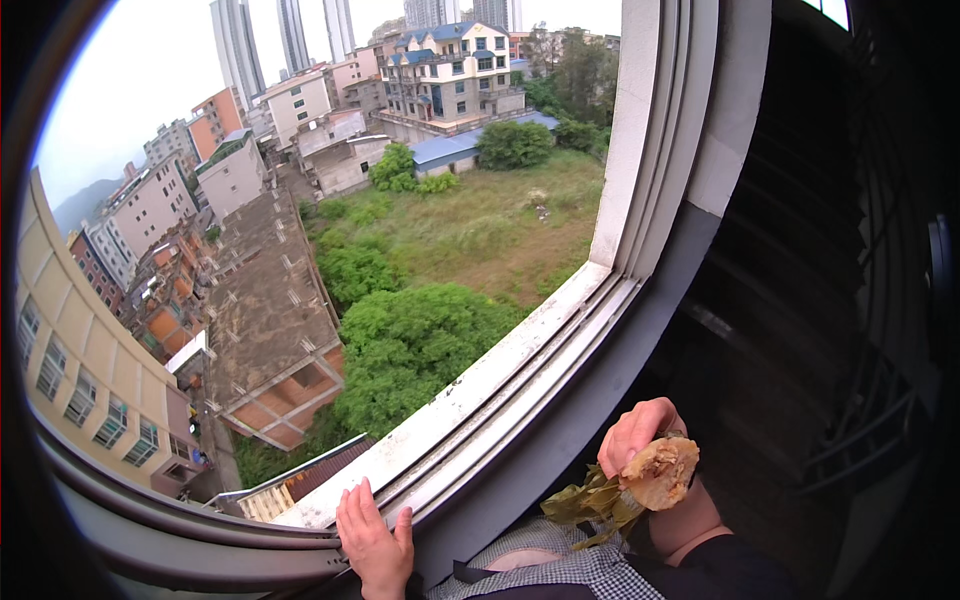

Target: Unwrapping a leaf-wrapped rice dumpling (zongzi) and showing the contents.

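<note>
My right hand (640, 432) is closed round a partly unwrapped zongzi (662, 474), held up in front of my body. Its brownish, sticky rice face is bare and uneven, as if bitten. Olive-green leaves (590, 502) hang loose from it to the left and below. On the white window sill (465, 395) lies my left hand (375, 540), fingers stretched out and the thumb apart, with nothing in it. Those fingertips touch the sill beside its sliding track.
The window opening gives a high drop to green trees (420, 340), a flat-roofed brick building (270, 310) and a grassy lot (490, 220). A white frame post (650, 130) rises at the right. Dark stairs (770, 270) with a railing (870, 430) lie indoors on the right.
</note>
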`<action>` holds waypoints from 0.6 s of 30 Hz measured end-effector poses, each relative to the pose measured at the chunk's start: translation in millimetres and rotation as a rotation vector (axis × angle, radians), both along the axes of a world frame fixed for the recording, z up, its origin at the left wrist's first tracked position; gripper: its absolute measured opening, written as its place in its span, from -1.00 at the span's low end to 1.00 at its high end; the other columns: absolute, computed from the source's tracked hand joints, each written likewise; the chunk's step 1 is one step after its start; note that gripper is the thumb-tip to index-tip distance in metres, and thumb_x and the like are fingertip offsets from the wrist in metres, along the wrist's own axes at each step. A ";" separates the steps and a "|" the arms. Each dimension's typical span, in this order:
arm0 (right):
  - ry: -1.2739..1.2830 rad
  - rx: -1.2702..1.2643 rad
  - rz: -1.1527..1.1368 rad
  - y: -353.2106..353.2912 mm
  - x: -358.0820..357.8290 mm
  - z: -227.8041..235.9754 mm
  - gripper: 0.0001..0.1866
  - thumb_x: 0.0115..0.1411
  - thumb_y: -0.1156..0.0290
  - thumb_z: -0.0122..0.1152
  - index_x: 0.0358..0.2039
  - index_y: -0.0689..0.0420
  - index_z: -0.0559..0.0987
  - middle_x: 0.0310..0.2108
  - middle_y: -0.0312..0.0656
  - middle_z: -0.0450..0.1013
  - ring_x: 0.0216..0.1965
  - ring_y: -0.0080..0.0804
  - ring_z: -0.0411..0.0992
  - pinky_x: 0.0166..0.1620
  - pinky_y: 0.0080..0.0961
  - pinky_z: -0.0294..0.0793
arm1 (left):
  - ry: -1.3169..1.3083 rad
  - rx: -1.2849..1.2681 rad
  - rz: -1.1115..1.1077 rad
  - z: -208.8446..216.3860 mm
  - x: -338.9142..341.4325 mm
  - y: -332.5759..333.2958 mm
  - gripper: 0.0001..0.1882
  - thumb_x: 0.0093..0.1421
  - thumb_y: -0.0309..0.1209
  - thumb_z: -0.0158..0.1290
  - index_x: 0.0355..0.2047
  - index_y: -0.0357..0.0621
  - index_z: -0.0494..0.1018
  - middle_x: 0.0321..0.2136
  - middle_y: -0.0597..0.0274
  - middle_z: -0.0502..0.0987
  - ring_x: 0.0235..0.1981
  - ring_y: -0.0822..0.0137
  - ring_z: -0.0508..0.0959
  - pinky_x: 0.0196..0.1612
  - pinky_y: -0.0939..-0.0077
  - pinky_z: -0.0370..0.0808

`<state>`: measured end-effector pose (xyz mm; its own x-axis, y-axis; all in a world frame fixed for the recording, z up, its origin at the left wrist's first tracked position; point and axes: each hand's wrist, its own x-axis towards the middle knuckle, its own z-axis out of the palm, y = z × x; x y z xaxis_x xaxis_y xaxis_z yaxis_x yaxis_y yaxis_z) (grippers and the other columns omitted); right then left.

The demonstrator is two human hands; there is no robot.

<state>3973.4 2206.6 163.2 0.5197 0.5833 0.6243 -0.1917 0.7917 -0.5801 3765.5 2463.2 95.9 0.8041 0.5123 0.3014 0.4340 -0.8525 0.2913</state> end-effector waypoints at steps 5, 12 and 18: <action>0.015 0.019 0.042 12.1 6.1 -9.5 -0.69 0.08 0.32 0.26 -0.43 0.38 0.50 -0.64 0.03 0.45 -0.73 -0.28 0.40 -0.65 -0.39 0.36 | -0.012 0.035 0.031 -7.0 -6.8 5.9 -0.31 0.13 -0.11 0.03 0.12 -0.35 0.17 -0.03 -0.13 0.31 0.07 -0.15 0.26 0.12 0.03 0.17; 0.017 0.024 0.064 9.0 4.8 -10.3 -0.68 0.07 0.32 0.27 -0.43 0.39 0.50 -0.63 0.05 0.46 -0.72 -0.26 0.40 -0.63 -0.38 0.38 | 0.015 0.011 0.038 -3.3 -6.4 3.5 -0.34 0.18 -0.08 -0.04 0.16 -0.26 0.15 0.01 -0.15 0.30 0.11 -0.10 0.24 0.16 0.09 0.14; -0.003 0.016 0.049 9.6 6.8 -13.6 -0.67 0.09 0.30 0.25 -0.41 0.40 0.49 -0.65 0.04 0.44 -0.72 -0.25 0.40 -0.64 -0.38 0.36 | 0.009 0.017 0.036 -3.3 -6.1 3.9 -0.34 0.18 -0.08 -0.04 0.16 -0.27 0.15 0.01 -0.15 0.30 0.10 -0.11 0.24 0.16 0.08 0.15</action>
<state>3980.2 2216.2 149.5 0.4888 0.5978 0.6354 -0.2281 0.7905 -0.5683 3759.3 2467.2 92.7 0.7879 0.5359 0.3033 0.4671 -0.8411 0.2727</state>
